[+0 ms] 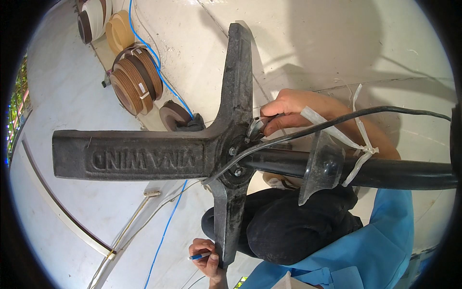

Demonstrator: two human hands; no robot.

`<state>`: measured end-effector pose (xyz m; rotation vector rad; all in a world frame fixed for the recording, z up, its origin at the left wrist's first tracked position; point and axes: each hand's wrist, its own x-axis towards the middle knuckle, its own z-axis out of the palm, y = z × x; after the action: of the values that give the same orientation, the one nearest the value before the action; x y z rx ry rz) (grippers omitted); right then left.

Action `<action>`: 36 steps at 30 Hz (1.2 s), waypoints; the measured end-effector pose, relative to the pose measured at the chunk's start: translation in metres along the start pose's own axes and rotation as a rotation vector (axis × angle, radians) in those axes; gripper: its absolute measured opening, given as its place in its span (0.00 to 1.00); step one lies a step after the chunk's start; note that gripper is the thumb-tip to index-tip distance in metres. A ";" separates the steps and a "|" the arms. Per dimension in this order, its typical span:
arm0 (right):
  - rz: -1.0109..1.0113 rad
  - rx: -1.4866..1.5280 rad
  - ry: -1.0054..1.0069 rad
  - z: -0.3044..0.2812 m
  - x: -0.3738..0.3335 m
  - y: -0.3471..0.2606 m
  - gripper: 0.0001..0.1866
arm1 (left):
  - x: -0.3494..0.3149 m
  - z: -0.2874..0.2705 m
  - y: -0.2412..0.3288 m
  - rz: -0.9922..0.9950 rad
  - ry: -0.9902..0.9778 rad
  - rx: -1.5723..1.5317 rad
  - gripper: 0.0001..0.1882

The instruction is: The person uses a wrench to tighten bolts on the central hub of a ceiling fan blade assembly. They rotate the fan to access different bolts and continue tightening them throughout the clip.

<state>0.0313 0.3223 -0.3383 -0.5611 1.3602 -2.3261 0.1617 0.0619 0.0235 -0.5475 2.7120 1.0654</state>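
A black fan stand lies on its side before me, its heavy base (pixel 233 72) facing left and its round pole (pixel 404 173) running right. Screws show at the base's centre. My right hand (pixel 288 113) reaches round behind the pole and is closed on silver pliers (pixel 256 127), whose jaws sit at the hub beside the screws; the exact contact is partly hidden. Against the lower tip of a base leg rests my left hand (pixel 206 260), its fingers closed round a slim blue-and-white pen (pixel 198 256). A black cone-shaped cover (pixel 322 166) sits on the pole.
A black cable (pixel 337 120) crosses above the pole, with a white plastic strip (pixel 358 156) tied nearby. Rolls of brown edging band (pixel 137 82) stand at upper left beside a white panel (pixel 62 106). A blue hose (pixel 144 41) trails across the floor behind the base.
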 end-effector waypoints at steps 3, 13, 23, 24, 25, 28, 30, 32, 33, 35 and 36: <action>0.093 0.100 -0.006 -0.001 0.000 -0.005 0.10 | 0.001 0.001 0.003 -0.022 -0.022 0.008 0.18; -0.104 -0.107 -0.052 -0.012 0.008 -0.006 0.10 | 0.003 0.014 0.009 0.007 0.019 -0.037 0.18; -0.103 -0.271 -0.284 -0.033 0.028 -0.013 0.16 | 0.003 0.011 0.008 0.005 0.005 -0.028 0.18; -0.104 -0.238 -0.294 -0.033 0.029 -0.013 0.16 | 0.003 0.011 0.008 0.015 0.007 -0.025 0.18; -0.104 -0.203 -0.304 -0.031 0.031 -0.013 0.16 | 0.003 0.010 0.008 0.014 0.006 -0.024 0.18; -0.091 -0.120 -0.342 -0.031 0.036 -0.010 0.16 | 0.004 0.011 0.007 0.013 0.009 -0.015 0.19; -0.077 -0.083 -0.368 -0.030 0.039 -0.006 0.17 | 0.003 0.010 0.008 0.002 0.010 0.000 0.19; -0.036 -0.086 -0.386 -0.030 0.041 -0.002 0.18 | 0.003 0.011 0.007 0.004 0.018 -0.001 0.20; -0.054 -0.076 -0.363 -0.029 0.040 0.000 0.18 | 0.002 0.011 0.007 0.000 0.031 0.005 0.20; -0.033 -0.081 -0.322 -0.025 0.035 0.005 0.20 | 0.001 0.011 0.006 0.018 0.028 0.010 0.20; -0.010 -0.076 -0.303 -0.023 0.032 0.007 0.18 | 0.001 0.010 0.005 0.020 0.042 0.033 0.20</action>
<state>-0.0068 0.3192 -0.3501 -0.9040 1.3064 -2.0980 0.1588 0.0722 0.0192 -0.5449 2.7713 1.0238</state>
